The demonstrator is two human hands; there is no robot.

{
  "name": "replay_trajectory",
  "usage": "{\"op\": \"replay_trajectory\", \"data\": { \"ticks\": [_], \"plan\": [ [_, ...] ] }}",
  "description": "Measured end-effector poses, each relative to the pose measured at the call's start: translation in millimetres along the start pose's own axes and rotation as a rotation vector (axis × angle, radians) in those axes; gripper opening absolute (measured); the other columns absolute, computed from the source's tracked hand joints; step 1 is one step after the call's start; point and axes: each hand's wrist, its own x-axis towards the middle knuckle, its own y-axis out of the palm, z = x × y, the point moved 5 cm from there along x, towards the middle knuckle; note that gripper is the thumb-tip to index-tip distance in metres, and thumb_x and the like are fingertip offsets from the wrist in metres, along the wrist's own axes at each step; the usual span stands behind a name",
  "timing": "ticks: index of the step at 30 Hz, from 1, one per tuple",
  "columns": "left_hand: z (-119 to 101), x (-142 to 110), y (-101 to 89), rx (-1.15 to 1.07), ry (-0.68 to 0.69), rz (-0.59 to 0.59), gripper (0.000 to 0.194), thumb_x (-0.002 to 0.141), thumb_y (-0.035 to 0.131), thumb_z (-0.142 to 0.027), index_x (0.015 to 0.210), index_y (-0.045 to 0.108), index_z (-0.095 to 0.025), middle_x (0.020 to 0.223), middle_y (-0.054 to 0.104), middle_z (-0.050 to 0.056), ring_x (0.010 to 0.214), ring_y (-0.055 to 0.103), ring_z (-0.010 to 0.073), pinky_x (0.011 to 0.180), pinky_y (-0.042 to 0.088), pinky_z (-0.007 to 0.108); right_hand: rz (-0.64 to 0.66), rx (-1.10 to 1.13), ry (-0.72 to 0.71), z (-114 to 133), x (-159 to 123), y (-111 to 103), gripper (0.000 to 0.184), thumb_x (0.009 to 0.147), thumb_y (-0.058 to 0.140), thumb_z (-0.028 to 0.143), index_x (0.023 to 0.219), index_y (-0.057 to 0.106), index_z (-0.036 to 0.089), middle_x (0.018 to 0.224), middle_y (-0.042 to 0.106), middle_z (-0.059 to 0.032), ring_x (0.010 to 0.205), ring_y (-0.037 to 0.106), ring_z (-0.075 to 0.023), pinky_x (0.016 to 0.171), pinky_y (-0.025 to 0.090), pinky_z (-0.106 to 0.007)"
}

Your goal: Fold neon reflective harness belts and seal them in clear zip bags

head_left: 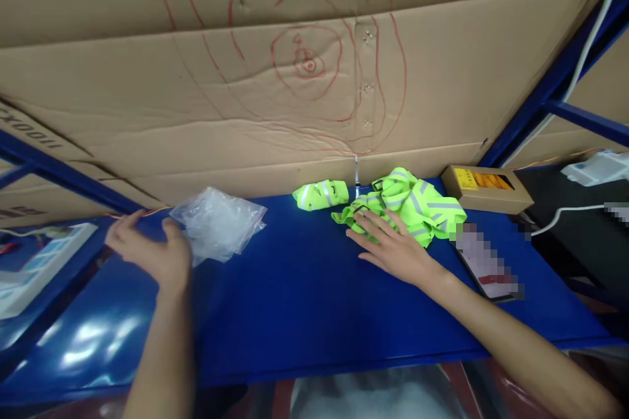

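Note:
My right hand [393,245], fingers spread, rests at the front edge of a heap of neon-yellow reflective vests [417,200] with grey stripes and black buckles. Its fingertips touch or hover just over the fabric; which of these I cannot tell. Left of the heap lies a rolled reflective vest [321,195], apart from both hands. On the left, my left hand [152,249] is raised with the thumb apart from the fingers and nothing in it. Just right of that hand lies a stack of clear plastic bags [219,226] on the blue table [295,301].
A cardboard wall [221,91] with red rings drawn on it closes off the back. At the right stand an open cardboard box [486,190] and a phone with a blurred screen [486,262]. A white power strip [44,268] lies far left. Blue metal bars frame both sides.

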Motion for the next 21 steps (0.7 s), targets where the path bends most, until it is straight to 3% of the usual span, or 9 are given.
{"op": "replay_trajectory", "data": {
  "ticks": [1, 2, 3, 5, 8, 10, 15, 21],
  "plan": [
    [-12.5, -6.9, 11.3, 0.000, 0.046, 0.027, 0.059, 0.098, 0.053, -0.046, 0.142, 0.038, -0.011, 0.152, 0.032, 0.022, 0.147, 0.025, 0.0380, 0.119, 0.023, 0.068, -0.006, -0.023, 0.052, -0.1, -12.5, -5.8, 0.058, 0.107, 0.045, 0.037, 0.163, 0.028, 0.040, 0.171, 0.028, -0.0022, 0.157, 0.029, -0.0277, 0.128, 0.011, -0.059],
    [-26.1, -15.3, 29.1, -0.011, 0.094, 0.101, 0.058, 0.098, 0.052, -0.047, 0.141, 0.039, -0.011, 0.148, 0.037, 0.022, 0.143, 0.032, 0.0366, 0.119, 0.027, 0.066, -0.023, -0.056, 0.117, -2.0, -24.1, -11.8, 0.057, 0.107, 0.045, 0.039, 0.162, 0.029, 0.041, 0.171, 0.028, -0.0025, 0.157, 0.028, -0.0297, 0.127, 0.008, -0.062],
    [-41.0, -25.8, 52.8, -0.030, 0.145, 0.226, 0.057, 0.097, 0.055, -0.049, 0.140, 0.043, -0.013, 0.144, 0.045, 0.020, 0.138, 0.042, 0.0340, 0.117, 0.036, 0.059, -0.042, -0.092, 0.194, -5.9, -34.5, -17.7, 0.059, 0.106, 0.047, 0.045, 0.162, 0.030, 0.042, 0.171, 0.026, -0.0037, 0.158, 0.024, -0.0329, 0.126, 0.004, -0.066],
    [-71.7, -51.5, 105.3, -0.065, 0.236, 0.465, 0.067, 0.089, 0.068, -0.053, 0.141, 0.046, -0.018, 0.148, 0.047, 0.017, 0.143, 0.042, 0.0329, 0.121, 0.035, 0.052, -0.075, -0.155, 0.361, -19.5, -50.1, -27.8, 0.072, 0.098, 0.056, 0.059, 0.162, 0.030, 0.040, 0.173, 0.018, -0.0079, 0.159, 0.013, -0.0406, 0.121, -0.001, -0.074],
    [-111.4, -93.0, 171.3, -0.108, 0.294, 0.701, 0.072, 0.093, 0.060, -0.060, 0.148, 0.040, -0.017, 0.150, 0.045, 0.020, 0.145, 0.043, 0.0332, 0.121, 0.036, 0.053, -0.031, -0.150, 0.554, -45.9, -59.1, -30.9, 0.093, 0.089, 0.060, 0.072, 0.166, 0.022, 0.033, 0.175, 0.007, -0.0138, 0.159, 0.001, -0.0464, 0.117, 0.009, -0.080],
    [-130.7, -118.3, 197.4, -0.107, 0.308, 0.809, 0.076, 0.094, 0.056, -0.064, 0.151, 0.037, -0.017, 0.155, 0.038, 0.024, 0.149, 0.039, 0.0376, 0.120, 0.036, 0.058, 0.018, -0.097, 0.624, -61.4, -56.5, -26.5, 0.099, 0.089, 0.056, 0.076, 0.167, 0.016, 0.030, 0.175, 0.002, -0.0160, 0.158, 0.000, -0.0477, 0.114, 0.019, -0.080],
    [-160.6, -159.9, 213.9, -0.090, 0.389, 0.996, 0.089, 0.089, 0.060, -0.070, 0.157, 0.031, -0.021, 0.161, 0.033, 0.022, 0.156, 0.022, 0.0430, 0.125, 0.020, 0.065, 0.045, -0.023, 0.711, -88.5, -35.5, -17.4, 0.106, 0.085, 0.056, 0.081, 0.167, 0.013, 0.028, 0.174, -0.006, -0.0169, 0.157, -0.002, -0.0514, 0.114, 0.020, -0.080],
    [-173.2, -170.0, 225.0, -0.040, 0.331, 1.012, 0.097, 0.088, 0.058, -0.072, 0.158, 0.026, -0.014, 0.162, 0.028, 0.030, 0.157, 0.009, 0.0506, 0.120, 0.012, 0.076, 0.039, -0.010, 0.667, -104.4, -23.8, -16.3, 0.107, 0.083, 0.058, 0.082, 0.167, 0.015, 0.031, 0.175, -0.002, -0.0154, 0.157, -0.001, -0.0509, 0.112, 0.017, -0.083]
  ]
}}
